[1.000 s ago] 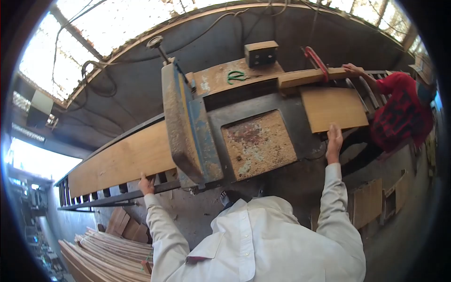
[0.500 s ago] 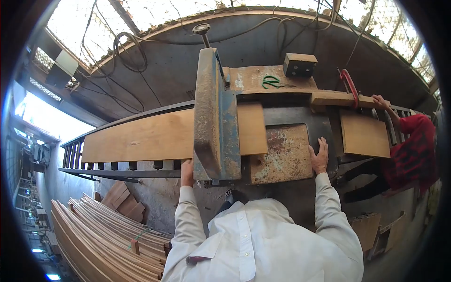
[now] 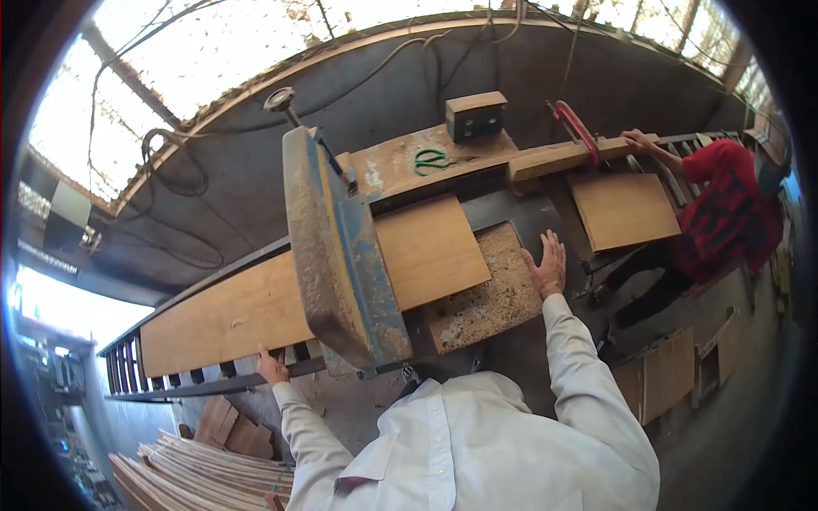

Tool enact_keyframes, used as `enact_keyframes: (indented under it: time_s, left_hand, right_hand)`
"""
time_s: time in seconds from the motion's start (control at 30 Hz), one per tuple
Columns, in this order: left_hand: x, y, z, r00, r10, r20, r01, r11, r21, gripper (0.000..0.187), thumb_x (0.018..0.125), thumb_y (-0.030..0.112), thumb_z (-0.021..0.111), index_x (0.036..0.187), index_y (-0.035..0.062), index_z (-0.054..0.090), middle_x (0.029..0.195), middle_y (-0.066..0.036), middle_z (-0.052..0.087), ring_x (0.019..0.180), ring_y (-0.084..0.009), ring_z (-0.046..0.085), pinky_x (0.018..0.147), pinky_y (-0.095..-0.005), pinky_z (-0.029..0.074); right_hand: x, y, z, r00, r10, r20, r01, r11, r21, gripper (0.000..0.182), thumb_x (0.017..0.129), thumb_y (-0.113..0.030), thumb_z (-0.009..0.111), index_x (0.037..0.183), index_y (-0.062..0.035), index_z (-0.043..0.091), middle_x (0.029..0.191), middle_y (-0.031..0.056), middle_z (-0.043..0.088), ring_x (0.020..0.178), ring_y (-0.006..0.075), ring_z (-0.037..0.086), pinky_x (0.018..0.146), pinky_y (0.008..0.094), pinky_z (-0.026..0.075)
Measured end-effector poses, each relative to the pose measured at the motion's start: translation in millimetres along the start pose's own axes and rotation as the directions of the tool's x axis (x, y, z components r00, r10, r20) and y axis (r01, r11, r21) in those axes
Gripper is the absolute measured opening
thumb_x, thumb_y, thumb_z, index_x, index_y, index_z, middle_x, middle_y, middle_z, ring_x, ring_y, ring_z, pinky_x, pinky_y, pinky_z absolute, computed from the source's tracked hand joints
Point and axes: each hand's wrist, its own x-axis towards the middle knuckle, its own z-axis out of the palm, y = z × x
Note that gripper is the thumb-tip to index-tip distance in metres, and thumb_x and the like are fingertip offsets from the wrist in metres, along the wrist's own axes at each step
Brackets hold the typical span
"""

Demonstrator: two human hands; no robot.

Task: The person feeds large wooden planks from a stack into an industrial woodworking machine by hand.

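A long wooden board [image 3: 230, 311] lies on the roller table and passes beneath the blue machine head [image 3: 341, 255]; its right end rests over part of a worn, speckled plate [image 3: 511, 294]. My left hand [image 3: 273, 366] is at the board's near edge, left of the machine head, with its fingertips closed on that edge. Beside the right edge of the plate, my right hand [image 3: 548, 266] has its fingers spread on the dark table surface [image 3: 545, 217] and holds nothing. It is apart from the long board and from a shorter board [image 3: 626, 211] farther right.
A co-worker in red [image 3: 724, 204] stands at the right, one hand on a wooden bar [image 3: 554, 160] with a red clamp [image 3: 579, 134]. Behind are a green cord [image 3: 430, 162] and a block [image 3: 475, 117]. Wood strips [image 3: 200, 468] lie at lower left.
The view has turned and shifted. My left hand has moved left along the board, away from the machine head. The board's right end reaches farther over the speckled plate.
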Motion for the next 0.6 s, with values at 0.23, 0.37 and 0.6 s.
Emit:
enact_keyframes:
  time_s: [0.23, 0.37, 0.6]
  left_hand:
    - [-58.5, 17.5, 56.3, 0.965, -0.233, 0.123, 0.253, 0.951, -0.181, 0.035, 0.097, 0.023, 0.061, 0.120, -0.0022, 0.053, 0.112, -0.014, 0.065, 0.099, -0.0302, 0.067, 0.084, -0.0471, 0.060]
    - [-77.0, 20.9, 78.5, 0.930, -0.318, 0.186, 0.348, 0.925, -0.155, 0.034, 0.098, 0.023, 0.060, 0.118, -0.0034, 0.050, 0.112, -0.017, 0.063, 0.097, -0.0314, 0.068, 0.083, -0.0448, 0.061]
    - [-107.2, 19.3, 110.5, 0.947, -0.292, 0.134, 0.287, 0.956, 0.057, 0.027, 0.099, 0.027, 0.060, 0.097, 0.0006, 0.052, 0.095, -0.012, 0.065, 0.080, -0.0218, 0.068, 0.061, -0.0335, 0.057]
  right_hand:
    - [13.9, 0.6, 2.8, 0.999, 0.032, 0.016, -0.033, 0.991, 0.132, 0.088, 0.089, -0.074, 0.038, 0.144, -0.0053, 0.040, 0.156, 0.0125, 0.031, 0.147, 0.0250, 0.021, 0.122, 0.0429, 0.009]
    - [14.5, 1.4, 2.0, 0.999, 0.032, 0.011, -0.033, 0.995, 0.093, 0.087, 0.088, -0.073, 0.044, 0.143, -0.0052, 0.041, 0.155, 0.0127, 0.033, 0.147, 0.0257, 0.023, 0.122, 0.0422, 0.011]
    - [18.0, 10.6, 14.8, 0.984, 0.094, -0.148, -0.055, 0.966, 0.252, 0.066, 0.089, -0.053, 0.061, 0.129, -0.0005, 0.055, 0.143, 0.0184, 0.048, 0.139, 0.0320, 0.037, 0.117, 0.0432, 0.025]
